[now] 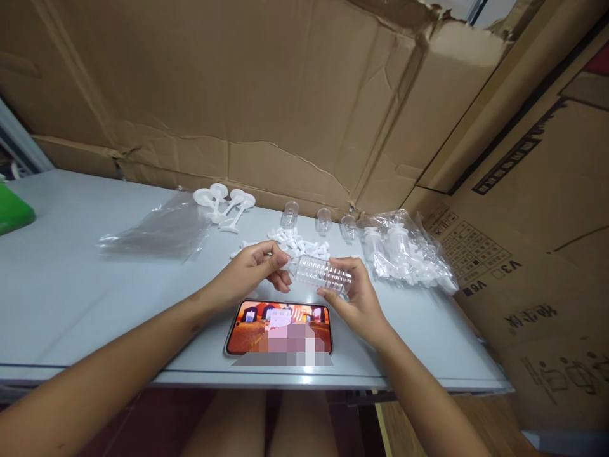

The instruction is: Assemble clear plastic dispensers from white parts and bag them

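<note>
My right hand (pixel 359 301) grips a clear, ribbed plastic bottle-like cylinder (pixel 316 271), thumb below and fingers over its right end. The cylinder lies on its side in the air above the table. At its narrower left end, my left hand (pixel 257 266) is closed in a pinch; whether the fingertips hold that end or a small part there is hard to make out. Just behind the hands lies a pile of small white plastic pieces (pixel 297 241). Beneath the cylinder, a phone (pixel 280 324) lies flat with its screen lit, partly pixelated.
Three clear ribbed cylinders (pixel 290 214) stand along the back. White double-disc plastic pieces (pixel 231 206) lie beside a clear plastic bag (pixel 157 228) at back left. At right, another bag (pixel 409 254) holds white and clear parts. Cardboard (pixel 214 82) walls the table (pixel 95 304).
</note>
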A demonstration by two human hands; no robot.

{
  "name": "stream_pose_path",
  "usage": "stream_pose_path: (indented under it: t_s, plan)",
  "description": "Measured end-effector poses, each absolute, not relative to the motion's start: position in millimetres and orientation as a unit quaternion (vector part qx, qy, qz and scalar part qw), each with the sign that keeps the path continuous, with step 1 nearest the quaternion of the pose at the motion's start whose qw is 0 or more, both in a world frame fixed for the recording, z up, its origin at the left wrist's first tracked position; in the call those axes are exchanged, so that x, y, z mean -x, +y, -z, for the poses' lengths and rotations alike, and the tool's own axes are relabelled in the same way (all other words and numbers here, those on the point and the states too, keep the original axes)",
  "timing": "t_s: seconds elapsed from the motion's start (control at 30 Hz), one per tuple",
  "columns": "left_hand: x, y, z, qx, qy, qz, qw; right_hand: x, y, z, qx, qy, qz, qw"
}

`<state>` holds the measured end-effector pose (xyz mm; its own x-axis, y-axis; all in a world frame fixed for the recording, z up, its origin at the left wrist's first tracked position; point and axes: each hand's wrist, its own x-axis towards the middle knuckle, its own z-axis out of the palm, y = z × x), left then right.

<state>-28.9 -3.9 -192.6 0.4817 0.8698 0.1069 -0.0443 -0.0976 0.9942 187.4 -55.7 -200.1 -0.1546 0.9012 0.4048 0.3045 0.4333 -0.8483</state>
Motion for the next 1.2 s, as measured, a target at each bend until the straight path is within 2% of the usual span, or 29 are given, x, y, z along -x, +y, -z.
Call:
stream_pose_path:
  t_s: [0.13, 0.23, 0.5, 0.7, 0.83, 0.97, 1.03, 1.1, 1.2]
  plan:
    - [28, -5, 192, -0.640, 0.321, -0.395, 0.576, -186, -56, 198, 0.449, -0.692, -0.296, 0.481]
    - [29, -7, 191, -0.666, 0.320, -0.409, 0.535, -185, -57, 194, 0.470, -0.668, -0.330, 0.473]
    - [35, -5, 202, -0.811, 0.307, -0.410, 0.281, -188, -55, 182, 0.473, -0.580, -0.508, 0.426]
    - [35, -7, 205, -0.855, 0.225, -0.409, 0.226, -190, -53, 184, 0.466, -0.555, -0.554, 0.410]
    - [33, -10, 201, -0.827, 0.275, -0.408, 0.273, -191, -52, 185, 0.473, -0.559, -0.532, 0.425]
    - [29, -13, 194, -0.724, 0.290, -0.403, 0.479, -191, -54, 184, 0.450, -0.605, -0.464, 0.464]
    - [27, -13, 191, -0.685, 0.283, -0.386, 0.549, -190, -56, 184, 0.441, -0.637, -0.418, 0.474]
    - [27, -12, 190, -0.679, 0.295, -0.380, 0.555, -190, -57, 185, 0.430, -0.664, -0.385, 0.476]
    - [29, -10, 193, -0.702, 0.331, -0.389, 0.497, -190, -58, 186, 0.430, -0.677, -0.369, 0.470]
